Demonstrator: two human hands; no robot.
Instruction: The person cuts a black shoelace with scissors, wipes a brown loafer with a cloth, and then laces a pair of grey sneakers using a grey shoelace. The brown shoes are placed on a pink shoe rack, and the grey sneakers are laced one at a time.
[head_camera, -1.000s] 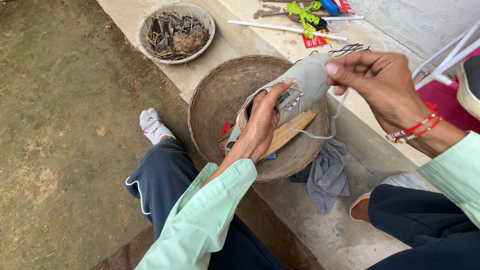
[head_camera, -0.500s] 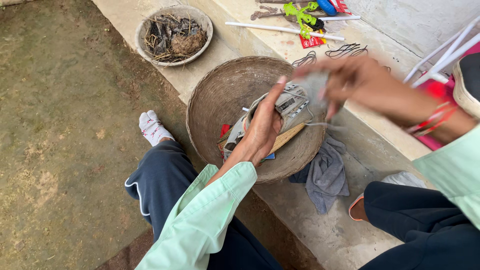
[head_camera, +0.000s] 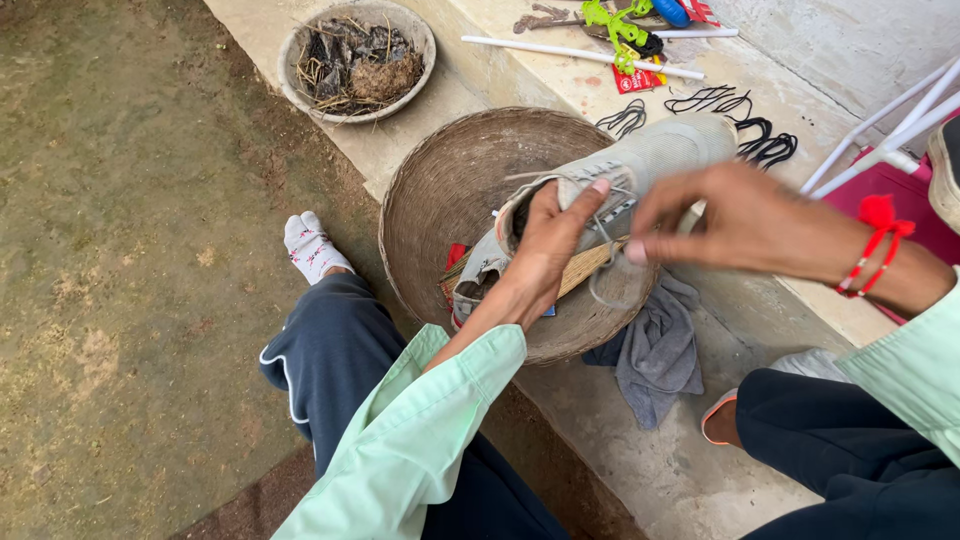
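My left hand (head_camera: 545, 245) grips a pale grey sneaker (head_camera: 640, 160) at its opening, thumb along the tongue, holding it above a round woven basket (head_camera: 450, 190). My right hand (head_camera: 730, 220), with a red thread band on the wrist, pinches a white shoelace (head_camera: 605, 285) that loops down from the eyelets. Inside the basket, under the shoe, lie a wooden brush and bits of red and blue, partly hidden.
A shallow bowl of dry debris (head_camera: 355, 60) sits on the concrete step at the back. Black laces (head_camera: 740, 130), a white rod (head_camera: 580, 52) and green-handled tools lie beyond the basket. A grey cloth (head_camera: 655, 355) lies beside it. My socked foot (head_camera: 310, 245) rests on the dirt.
My right hand has come down and leftward from its raised position, bringing the lace toward the eyelets. The shoe has tipped flatter, toe pointing away. My left hand kept its grip.
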